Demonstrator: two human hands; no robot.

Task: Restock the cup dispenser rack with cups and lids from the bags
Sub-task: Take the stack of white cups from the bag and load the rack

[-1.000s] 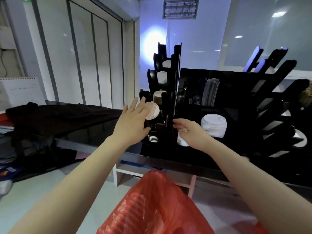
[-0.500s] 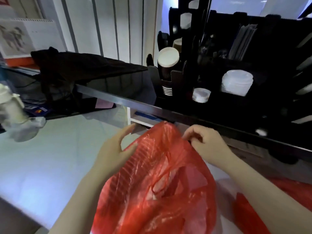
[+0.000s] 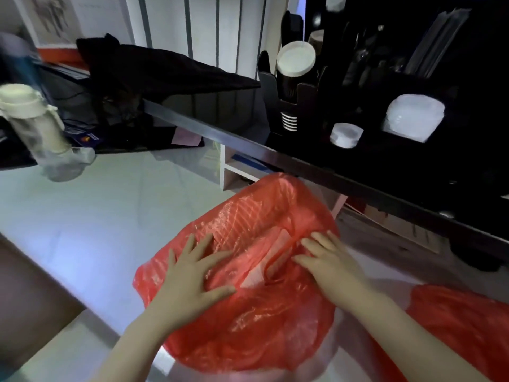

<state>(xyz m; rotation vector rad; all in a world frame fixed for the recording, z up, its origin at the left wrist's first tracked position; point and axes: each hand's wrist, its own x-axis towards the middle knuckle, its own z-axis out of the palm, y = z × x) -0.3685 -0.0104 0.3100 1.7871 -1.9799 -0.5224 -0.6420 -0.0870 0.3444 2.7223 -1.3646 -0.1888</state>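
Both hands lie flat and spread on the red bag [image 3: 248, 312]: the left hand [image 3: 197, 274] at 9 o'clock, the right hand [image 3: 329, 260] at 3 o'clock. The rack [image 3: 413, 111] stands at 1 o'clock. The step seems to be opening the bag; next, its mouth must be found.

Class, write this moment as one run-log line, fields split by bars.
stage: opening bag | left hand: flat on red bag | right hand: fingers spread at bag mouth | rack: cup stack already in
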